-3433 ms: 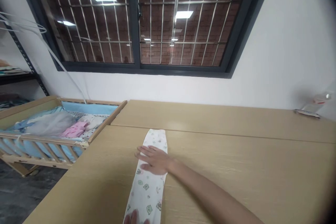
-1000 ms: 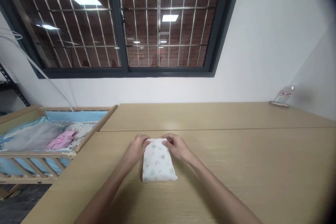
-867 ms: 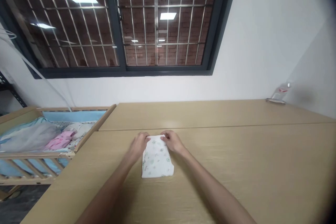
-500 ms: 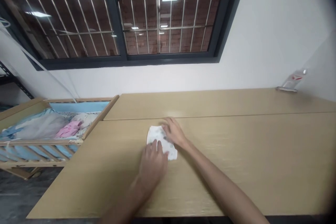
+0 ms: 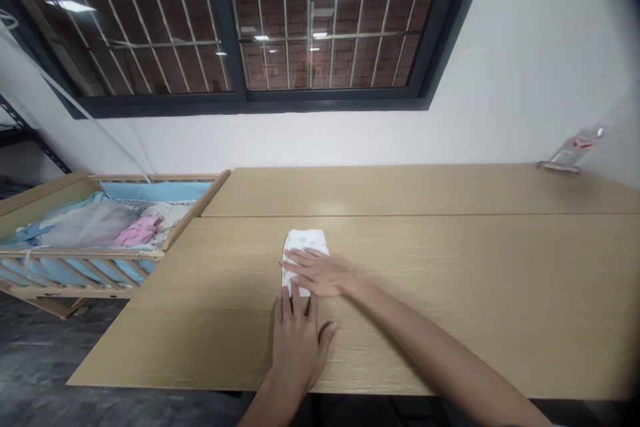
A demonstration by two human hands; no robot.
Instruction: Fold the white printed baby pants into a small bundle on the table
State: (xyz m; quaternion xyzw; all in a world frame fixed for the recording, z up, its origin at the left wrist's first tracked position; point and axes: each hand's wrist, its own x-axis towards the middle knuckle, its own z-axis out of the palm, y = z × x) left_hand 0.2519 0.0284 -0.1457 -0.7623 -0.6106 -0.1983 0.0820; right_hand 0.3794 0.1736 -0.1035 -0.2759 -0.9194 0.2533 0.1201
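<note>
On the wooden table lies a small folded white piece (image 5: 306, 239) with faint printed marks; it looks like a diaper, though I cannot be sure. My right hand (image 5: 317, 271) rests flat across its middle, fingers stretched to the left. The fingertips of my left hand (image 5: 296, 333) touch its near edge, while the palm and spread thumb are over the bare tabletop. Both hands are open, and between them they cover the lower part of the white piece.
The pale wooden table (image 5: 450, 267) has a seam running across its far part. To the left stands a wooden crib (image 5: 85, 255) with blue lining and a pink cloth (image 5: 137, 231) inside. A clear plastic package (image 5: 575, 150) sits at the far right corner, by the wall. Behind is a barred window (image 5: 325, 101).
My right hand has come down from the upper right corner to lie flat across the white piece. My left hand has drawn back to its near edge, and the piece now lies straighter.
</note>
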